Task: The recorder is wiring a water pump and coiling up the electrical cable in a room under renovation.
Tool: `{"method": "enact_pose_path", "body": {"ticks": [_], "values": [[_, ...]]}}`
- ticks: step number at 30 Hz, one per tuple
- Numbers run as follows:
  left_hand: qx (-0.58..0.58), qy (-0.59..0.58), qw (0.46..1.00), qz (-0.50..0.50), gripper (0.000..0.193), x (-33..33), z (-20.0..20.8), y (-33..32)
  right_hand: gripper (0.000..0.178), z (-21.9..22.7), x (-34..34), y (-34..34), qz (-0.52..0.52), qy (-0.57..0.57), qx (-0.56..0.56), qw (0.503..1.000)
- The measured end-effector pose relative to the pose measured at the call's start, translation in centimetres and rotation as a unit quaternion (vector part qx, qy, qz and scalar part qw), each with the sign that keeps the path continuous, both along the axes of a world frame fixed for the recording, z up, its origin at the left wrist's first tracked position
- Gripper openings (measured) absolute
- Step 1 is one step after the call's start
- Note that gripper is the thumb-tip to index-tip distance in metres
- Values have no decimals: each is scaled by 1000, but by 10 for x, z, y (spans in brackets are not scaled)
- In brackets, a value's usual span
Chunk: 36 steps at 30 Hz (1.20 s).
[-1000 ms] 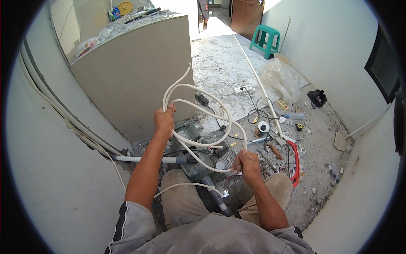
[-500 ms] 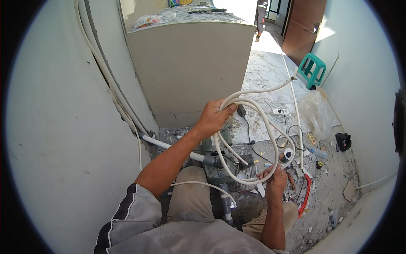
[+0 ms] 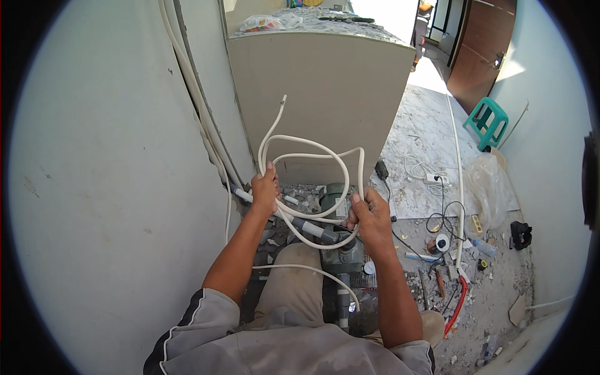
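A stiff white cable (image 3: 310,142), wound in loose loops, is held up in front of me between both hands. My left hand (image 3: 266,189) is closed round the strands on the left, and the cable's cut end rises above it. On the right, my right hand (image 3: 370,215) grips the side of the loops. Below the coil is a green water pump (image 3: 331,197), joined to grey and white pipes (image 3: 310,229). Another thin white cable (image 3: 299,267) lies across my left knee.
Cables (image 3: 194,94) run down a groove in the left wall. Ahead stands a beige counter panel (image 3: 319,94). To the right are a green stool (image 3: 487,122), a clear plastic bag (image 3: 486,187), a power strip (image 3: 436,179), a red hose (image 3: 459,306) and rubble. A person stands far back.
The coil has moved left, with its free end now pointing up instead of right. My left hand has shifted left and down; my right hand has risen to the coil's side. The view has shifted.
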<state>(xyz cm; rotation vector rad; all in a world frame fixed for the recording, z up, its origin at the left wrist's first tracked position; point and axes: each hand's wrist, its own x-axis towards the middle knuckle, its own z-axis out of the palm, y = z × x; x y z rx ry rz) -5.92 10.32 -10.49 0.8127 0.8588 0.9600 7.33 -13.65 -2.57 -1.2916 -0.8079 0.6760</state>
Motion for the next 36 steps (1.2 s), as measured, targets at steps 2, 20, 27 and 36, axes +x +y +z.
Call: {"method": "enact_pose_path", "body": {"ticks": [2,20,27,36], "values": [[85,43,995,-10,41,0,13,-3,28,-12,12,-23,-21,-20,-52,998],[564,176,783,-194,16,41,78,-90,24,39,77,-109,-421,-395,27,816],[624,191,729,-206,13,46,91,-116,17,34,88,-105,-416,-334,49,844],[656,197,693,-222,14,50,88,-134,17,17,83,-107,-415,-192,66,887]]}}
